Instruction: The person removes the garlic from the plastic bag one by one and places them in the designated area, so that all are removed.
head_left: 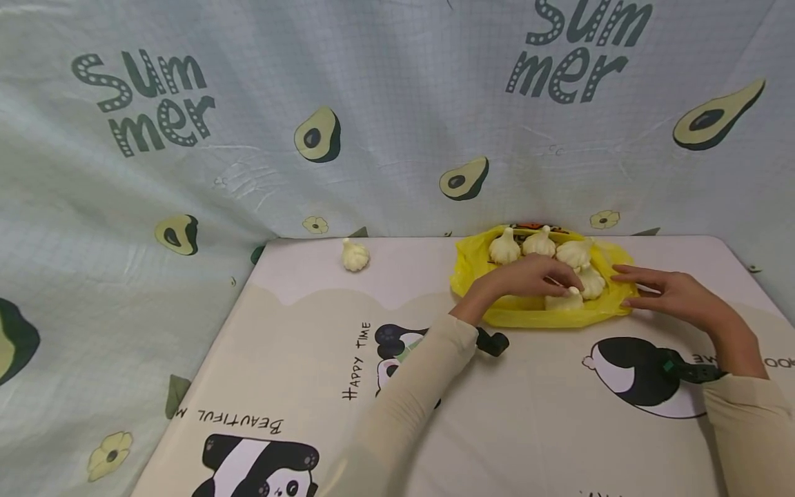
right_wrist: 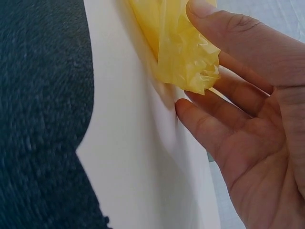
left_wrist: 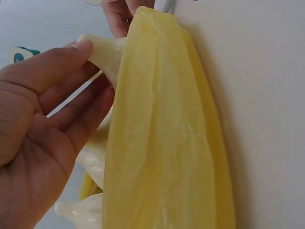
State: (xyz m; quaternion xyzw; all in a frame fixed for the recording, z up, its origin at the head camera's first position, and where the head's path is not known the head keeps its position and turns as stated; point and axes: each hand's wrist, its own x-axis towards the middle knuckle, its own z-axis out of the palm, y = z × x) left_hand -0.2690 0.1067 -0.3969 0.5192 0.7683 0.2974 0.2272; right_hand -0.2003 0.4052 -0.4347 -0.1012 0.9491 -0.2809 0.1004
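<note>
A yellow plastic bag lies spread at the back of the table, with several white garlic bulbs inside it. My left hand reaches over the bag's front edge. Thumb and fingers pinch the stem of a garlic bulb, whose lower part is hidden behind the yellow plastic in the left wrist view. At the bag's right end is my right hand. Its thumb lies over the crumpled plastic and its fingers curve behind, holding the bag's edge.
One loose garlic bulb sits apart, to the left of the bag. Behind the table hangs a pale curtain printed with avocados. The table's cloth has panda drawings and lettering.
</note>
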